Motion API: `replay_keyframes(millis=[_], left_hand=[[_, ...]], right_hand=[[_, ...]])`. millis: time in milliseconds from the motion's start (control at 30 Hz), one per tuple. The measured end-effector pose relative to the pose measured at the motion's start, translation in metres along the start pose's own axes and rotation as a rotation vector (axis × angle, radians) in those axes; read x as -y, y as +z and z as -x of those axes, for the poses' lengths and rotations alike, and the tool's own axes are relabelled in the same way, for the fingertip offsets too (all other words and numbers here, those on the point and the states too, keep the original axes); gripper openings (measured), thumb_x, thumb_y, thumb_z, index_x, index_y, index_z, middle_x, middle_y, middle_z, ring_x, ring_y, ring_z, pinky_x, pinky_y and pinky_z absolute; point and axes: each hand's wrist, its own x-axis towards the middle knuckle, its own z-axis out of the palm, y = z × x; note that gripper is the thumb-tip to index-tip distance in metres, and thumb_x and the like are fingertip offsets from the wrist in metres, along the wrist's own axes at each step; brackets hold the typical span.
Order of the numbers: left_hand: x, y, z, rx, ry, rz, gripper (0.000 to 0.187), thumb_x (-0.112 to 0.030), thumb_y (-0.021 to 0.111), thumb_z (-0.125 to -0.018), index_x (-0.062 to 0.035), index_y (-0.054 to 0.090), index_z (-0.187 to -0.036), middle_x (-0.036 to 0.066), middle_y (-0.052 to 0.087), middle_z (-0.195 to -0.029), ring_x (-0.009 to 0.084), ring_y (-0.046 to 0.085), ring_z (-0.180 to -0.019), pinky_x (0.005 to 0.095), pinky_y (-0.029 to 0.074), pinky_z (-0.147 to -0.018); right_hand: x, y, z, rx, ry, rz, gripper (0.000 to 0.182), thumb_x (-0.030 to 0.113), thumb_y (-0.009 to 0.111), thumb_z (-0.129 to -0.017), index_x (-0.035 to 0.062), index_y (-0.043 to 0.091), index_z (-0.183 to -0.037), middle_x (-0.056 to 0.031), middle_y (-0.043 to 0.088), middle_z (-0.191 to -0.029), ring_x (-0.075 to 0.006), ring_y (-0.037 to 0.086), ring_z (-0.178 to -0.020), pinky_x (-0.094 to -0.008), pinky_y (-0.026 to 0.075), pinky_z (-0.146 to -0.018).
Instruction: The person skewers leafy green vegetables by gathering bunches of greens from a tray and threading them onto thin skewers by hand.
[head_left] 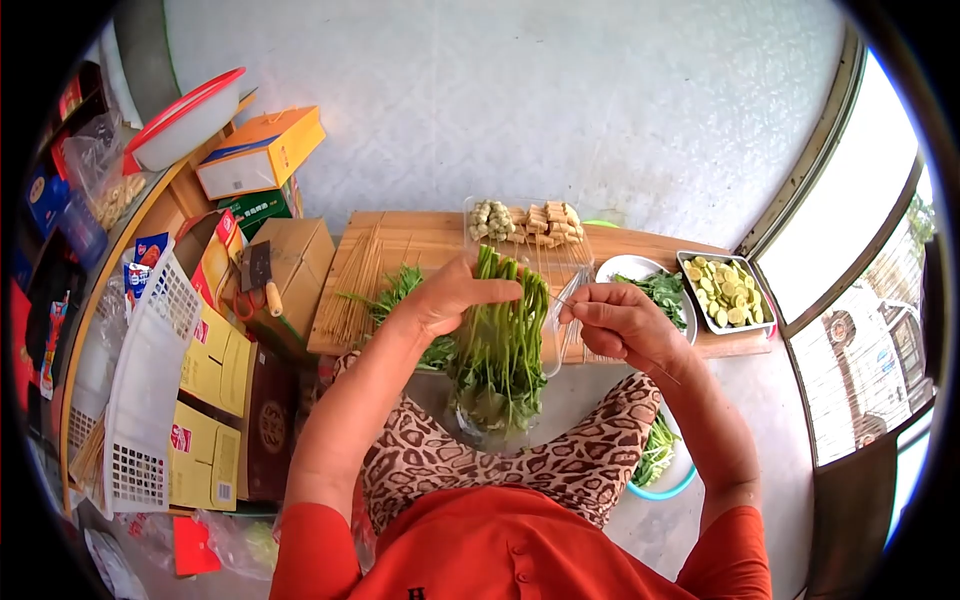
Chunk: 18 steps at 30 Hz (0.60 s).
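My left hand (455, 298) is closed around the upper stems of a bunch of leafy greens (497, 365), whose leaves hang down over my lap. Just right of the stem tops, my right hand (620, 320) pinches a thin skewer (557, 299), its far end showing past the wrist. Behind both hands is a low wooden table (405, 228). More greens (402, 288) lie on it beside my left wrist, next to a spread of bamboo skewers (345, 300). Other thin skewers (572, 345) rest on the table below my right hand.
A clear tray (470, 208) of rolled pieces stands at the table's back. To the right are a white plate (615, 267) of greens and a metal tray (773, 326) of round green slices. A blue-rimmed basin (662, 494) sits by my knee. Boxes and a cleaver (257, 265) are left.
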Motion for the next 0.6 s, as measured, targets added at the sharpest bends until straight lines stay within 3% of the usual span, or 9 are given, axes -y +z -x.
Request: replay_keyframes(millis=[167,367,467,600], left_hand=[[0.011,-0.015,0.003,-0.038,0.001,0.125,0.027,-0.018,0.076,-0.078,-0.0027,0.068,-0.099,0.005,0.068,-0.095,0.014,0.062,-0.088,0.0299,0.048,-0.082],[0.015,-0.019,0.002,0.019,0.02,0.059,0.025,-0.017,0.075,-0.079,-0.0028,0.068,-0.099,0.004,0.068,-0.096,0.0133,0.062,-0.089,0.0299,0.046,-0.085],[0.02,-0.018,0.002,-0.052,0.0,0.017,0.025,-0.016,0.075,-0.079,-0.0029,0.068,-0.099,0.003,0.068,-0.095,0.0127,0.061,-0.09,0.0294,0.046,-0.084],[0.021,-0.021,0.001,-0.06,0.047,0.142,0.028,-0.023,0.071,-0.084,-0.0018,0.067,-0.1,0.004,0.067,-0.093,0.0136,0.062,-0.09,0.0304,0.047,-0.084]], right_hand=[[-0.004,-0.001,0.002,-0.017,0.042,-0.033,0.017,0.014,0.051,-0.096,0.0004,0.062,-0.095,0.0039,0.04,-0.05,-0.0049,0.031,-0.041,-0.0208,0.022,-0.04],[-0.013,-0.002,-0.003,0.011,0.058,-0.079,0.017,0.015,0.052,-0.096,0.0018,0.062,-0.095,0.0045,0.039,-0.05,-0.0047,0.031,-0.042,-0.0206,0.022,-0.041],[-0.016,-0.001,-0.006,-0.002,0.074,-0.105,0.017,0.015,0.052,-0.096,0.0022,0.062,-0.095,0.0046,0.039,-0.05,-0.0048,0.031,-0.042,-0.0207,0.023,-0.041],[-0.024,-0.008,-0.007,-0.018,0.087,-0.116,0.018,0.016,0.051,-0.096,0.002,0.062,-0.095,0.0046,0.039,-0.05,-0.0046,0.031,-0.043,-0.0208,0.023,-0.042]])
